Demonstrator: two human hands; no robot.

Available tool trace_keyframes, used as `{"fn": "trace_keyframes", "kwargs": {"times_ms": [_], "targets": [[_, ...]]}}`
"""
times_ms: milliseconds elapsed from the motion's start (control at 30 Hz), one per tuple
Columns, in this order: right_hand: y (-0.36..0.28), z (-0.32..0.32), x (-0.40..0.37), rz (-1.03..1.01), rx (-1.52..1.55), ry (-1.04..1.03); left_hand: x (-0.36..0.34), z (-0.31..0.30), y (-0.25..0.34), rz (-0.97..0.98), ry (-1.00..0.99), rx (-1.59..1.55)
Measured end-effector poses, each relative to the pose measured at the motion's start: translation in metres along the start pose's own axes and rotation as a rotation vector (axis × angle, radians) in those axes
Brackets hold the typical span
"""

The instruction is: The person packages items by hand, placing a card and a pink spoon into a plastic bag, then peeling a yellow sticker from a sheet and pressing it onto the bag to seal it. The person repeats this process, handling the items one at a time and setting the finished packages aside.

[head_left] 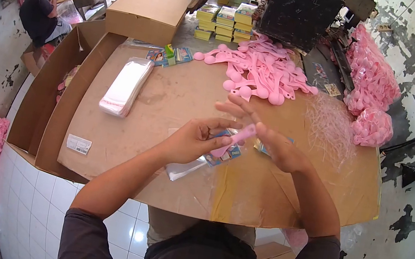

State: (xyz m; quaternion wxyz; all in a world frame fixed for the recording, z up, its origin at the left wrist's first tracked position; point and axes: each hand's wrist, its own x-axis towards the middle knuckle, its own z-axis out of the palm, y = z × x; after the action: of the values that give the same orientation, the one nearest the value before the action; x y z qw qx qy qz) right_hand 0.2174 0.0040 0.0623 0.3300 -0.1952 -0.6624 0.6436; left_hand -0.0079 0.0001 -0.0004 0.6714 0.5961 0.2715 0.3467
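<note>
My left hand point(193, 139) is closed on a pink plastic spoon point(241, 135), pinched between thumb and fingers, with its handle pointing up to the right. Beside it my right hand point(278, 143) has its fingers spread, and the handle's tip overlaps the base of that hand in this view. Under the spoon lies a printed card point(229, 158), partly covered by the left hand. Clear plastic sleeves point(186, 170) rest below the left wrist. Another printed card point(264, 147) shows partly behind the right hand. Beyond both hands spreads a heap of pink spoons point(263, 67).
A stack of clear sleeves point(127, 85) lies left on the cardboard-covered table point(167, 103). Card stacks point(226, 17), a closed carton point(148, 8) and a black machine point(297, 12) stand behind. Bagged pink spoons point(375, 76) sit at right. A person point(39, 14) sits far left.
</note>
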Motion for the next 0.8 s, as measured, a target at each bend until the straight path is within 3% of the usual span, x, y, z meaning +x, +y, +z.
{"fn": "trace_keyframes", "kwargs": {"times_ms": [33, 133, 233, 333, 467, 633, 733, 800], "targets": [[0.004, 0.0, -0.001, 0.005, 0.206, -0.05, 0.0, -0.001, 0.002, 0.021, -0.044, -0.061], [-0.004, -0.015, 0.003, -0.139, 0.244, -0.063, -0.005, -0.004, 0.009, 0.003, -0.108, -0.133], [-0.016, -0.027, -0.006, -0.064, -0.309, -0.009, -0.007, -0.006, 0.011, -0.013, -0.154, -0.129], [-0.026, -0.02, -0.007, -0.144, -0.615, -0.127, -0.004, -0.005, 0.003, -0.012, -0.189, -0.156], [-0.053, 0.005, -0.007, -0.249, -0.731, -0.014, 0.003, -0.001, 0.003, 0.093, -0.233, -0.091], [-0.08, 0.014, 0.0, -0.563, -1.048, 0.286, 0.005, 0.002, 0.028, 0.116, -0.008, 0.055], [-0.078, 0.011, -0.003, -0.254, -1.161, 0.241, 0.006, 0.003, 0.022, 0.232, 0.019, 0.219], [-0.082, 0.013, -0.006, -0.227, -1.137, 0.353, 0.008, 0.004, 0.026, 0.281, 0.003, 0.342]]}}
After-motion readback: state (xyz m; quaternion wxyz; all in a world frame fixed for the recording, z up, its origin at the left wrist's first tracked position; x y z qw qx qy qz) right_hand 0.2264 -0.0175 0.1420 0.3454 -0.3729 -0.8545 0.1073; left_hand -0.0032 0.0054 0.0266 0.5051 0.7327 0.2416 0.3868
